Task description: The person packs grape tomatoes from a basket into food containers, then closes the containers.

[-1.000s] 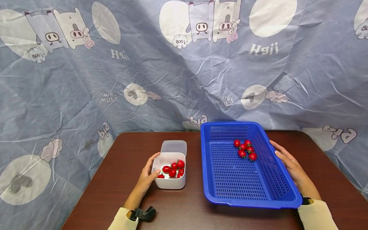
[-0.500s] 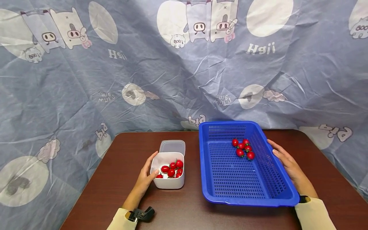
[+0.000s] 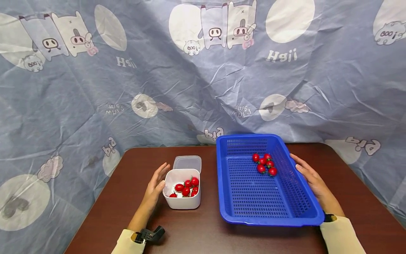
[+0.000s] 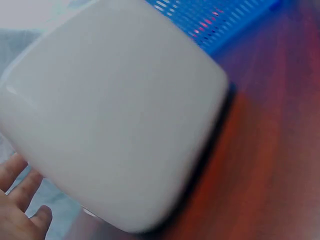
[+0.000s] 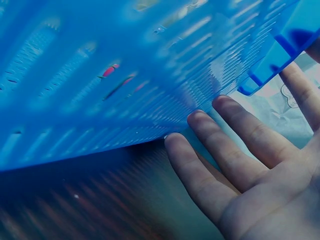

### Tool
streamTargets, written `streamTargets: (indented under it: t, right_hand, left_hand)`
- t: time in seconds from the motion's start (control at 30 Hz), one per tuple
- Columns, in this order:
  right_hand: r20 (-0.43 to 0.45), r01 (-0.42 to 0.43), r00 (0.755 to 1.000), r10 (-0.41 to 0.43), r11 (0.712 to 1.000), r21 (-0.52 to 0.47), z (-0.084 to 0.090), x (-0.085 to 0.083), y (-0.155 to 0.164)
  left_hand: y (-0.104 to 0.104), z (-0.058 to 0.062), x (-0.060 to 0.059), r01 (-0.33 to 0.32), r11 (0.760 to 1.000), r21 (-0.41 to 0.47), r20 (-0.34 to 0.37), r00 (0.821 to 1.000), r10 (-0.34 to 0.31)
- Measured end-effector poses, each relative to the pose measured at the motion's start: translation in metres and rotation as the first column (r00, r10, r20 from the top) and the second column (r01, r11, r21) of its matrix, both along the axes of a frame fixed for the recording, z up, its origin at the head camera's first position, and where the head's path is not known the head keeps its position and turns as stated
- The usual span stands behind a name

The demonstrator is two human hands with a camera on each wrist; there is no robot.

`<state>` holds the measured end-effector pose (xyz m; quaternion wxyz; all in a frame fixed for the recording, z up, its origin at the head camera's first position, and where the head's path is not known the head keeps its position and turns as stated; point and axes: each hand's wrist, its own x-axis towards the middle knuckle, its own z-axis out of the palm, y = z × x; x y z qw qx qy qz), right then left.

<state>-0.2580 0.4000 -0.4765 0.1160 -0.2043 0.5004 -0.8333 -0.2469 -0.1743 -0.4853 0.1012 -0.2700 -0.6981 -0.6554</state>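
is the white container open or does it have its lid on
Open. The white container has no lid on: the cherry tomatoes inside show from above, and the clear lid lies flat on the table behind it.

Bright even light, wrist views blurred, soft shadows

Right of centre sits a bright blue perforated basket (image 3: 266,208) holding red cherry tomatoes (image 3: 263,164) with green stems. More red tomatoes (image 3: 186,187) fill the white container (image 3: 182,203) at lower centre. The table (image 3: 133,165) is dark reddish brown. Across the upper frame hangs a grey-blue cloth (image 3: 95,88) printed with cream circles and cartoon pigs.
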Motion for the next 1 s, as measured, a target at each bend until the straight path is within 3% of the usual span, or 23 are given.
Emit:
streamTargets:
  t: [0.27,0.47,0.73,1.0]
  right_hand:
    - [0.065,0.036,0.997,-0.038,0.999,0.04,0.003,0.002,-0.002]
    - [0.037,0.02,0.999,-0.02,1.0,0.023,0.001,0.003,0.001]
    - [-0.012,0.052,0.999,-0.051,0.996,0.072,0.004,0.003,0.001]
    - [0.005,0.049,0.999,-0.049,0.998,0.05,0.007,0.005,0.0]
  left_hand:
    - [0.003,0.04,-0.009,0.026,1.0,-0.015,-0.084,0.996,-0.027]
    - [0.015,0.072,-0.02,0.089,0.995,-0.047,-0.148,0.984,-0.095]
    - [0.039,0.12,-0.036,0.192,0.98,-0.048,-0.148,0.969,-0.197]
    - [0.073,0.157,-0.055,0.209,0.972,-0.108,-0.109,0.969,-0.22]
